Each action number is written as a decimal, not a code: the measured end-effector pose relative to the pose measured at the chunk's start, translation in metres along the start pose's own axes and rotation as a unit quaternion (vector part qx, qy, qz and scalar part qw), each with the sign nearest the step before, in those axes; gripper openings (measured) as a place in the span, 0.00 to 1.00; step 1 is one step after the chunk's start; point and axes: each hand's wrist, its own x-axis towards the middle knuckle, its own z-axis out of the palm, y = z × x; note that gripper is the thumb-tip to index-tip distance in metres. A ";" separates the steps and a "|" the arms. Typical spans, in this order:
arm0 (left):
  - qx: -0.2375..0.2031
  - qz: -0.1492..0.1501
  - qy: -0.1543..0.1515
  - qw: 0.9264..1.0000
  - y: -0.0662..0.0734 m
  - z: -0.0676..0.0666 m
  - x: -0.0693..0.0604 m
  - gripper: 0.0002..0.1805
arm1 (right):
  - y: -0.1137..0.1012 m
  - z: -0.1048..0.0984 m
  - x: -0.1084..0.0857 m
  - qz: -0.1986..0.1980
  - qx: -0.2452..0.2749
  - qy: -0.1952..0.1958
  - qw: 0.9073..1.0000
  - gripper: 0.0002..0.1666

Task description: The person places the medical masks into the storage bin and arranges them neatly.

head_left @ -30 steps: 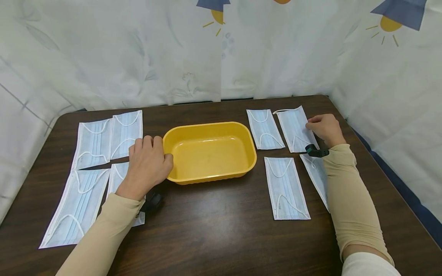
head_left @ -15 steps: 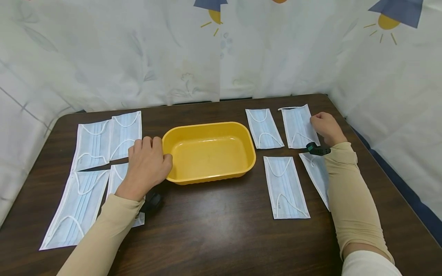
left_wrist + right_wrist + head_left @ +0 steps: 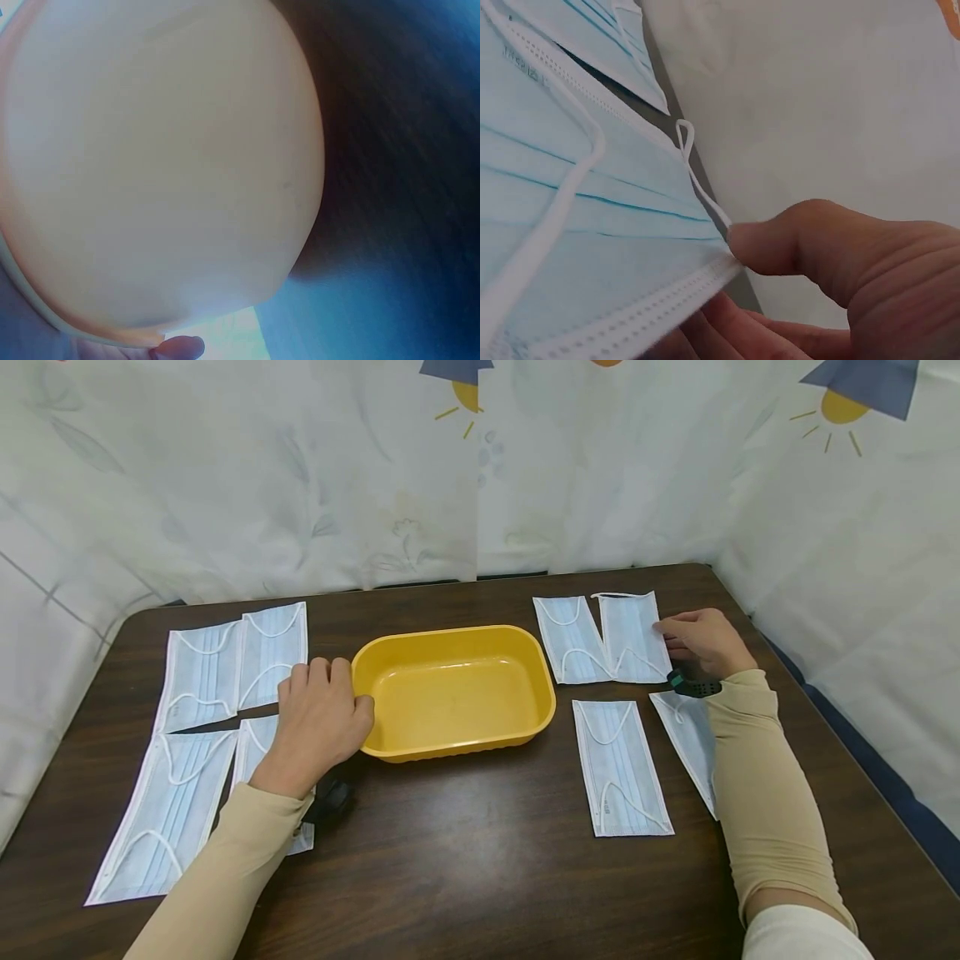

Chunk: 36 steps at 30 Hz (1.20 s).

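My left hand (image 3: 318, 722) grips the left rim of a yellow plastic basin (image 3: 457, 693), its thumb over the edge. The left wrist view is filled by the basin's outer wall (image 3: 172, 172), with a thumb tip (image 3: 180, 347) at the bottom. At the back right, my right hand (image 3: 705, 639) pinches the right edge of a blue pleated face mask (image 3: 633, 639). In the right wrist view, the thumb (image 3: 780, 240) lies over the mask edge with the other fingers underneath. This mask's lower left corner meets the neighbouring mask (image 3: 572, 639).
Two more masks lie nearer on the right, one upright (image 3: 622, 768) and one slanted (image 3: 686, 743), partly under the right forearm. Several masks (image 3: 198, 677) lie in rows at the left, partly hidden by the left arm. A white curtain (image 3: 300, 485) hangs behind the dark wooden table (image 3: 465, 877).
The pinched mask first shifted right, away from its neighbour, then came back left against it and straightened. My right hand moved with it. The left hand and basin stayed in place.
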 end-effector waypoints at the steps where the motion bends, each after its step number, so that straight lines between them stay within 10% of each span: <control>1: 0.000 0.000 0.001 1.000 0.000 0.000 0.000 0.17 | 0.000 0.000 0.000 -0.002 0.003 -0.005 1.000 0.44; 8: -0.003 0.000 -0.001 1.000 0.000 0.000 0.000 0.16 | -0.002 0.004 0.003 0.021 0.003 -0.014 1.000 0.48; 21: 0.000 -0.002 -0.007 1.000 0.000 -0.001 0.000 0.18 | 0.002 0.005 0.004 -0.023 0.054 -0.001 0.998 0.18; 30: 0.001 -0.003 -0.009 1.000 0.000 -0.001 0.000 0.20 | -0.001 0.006 -0.001 -0.045 -0.017 0.031 0.998 0.16; 36: 0.001 -0.006 -0.012 1.000 0.000 -0.001 0.000 0.20 | -0.002 0.007 0.000 -0.020 -0.010 0.017 1.000 0.35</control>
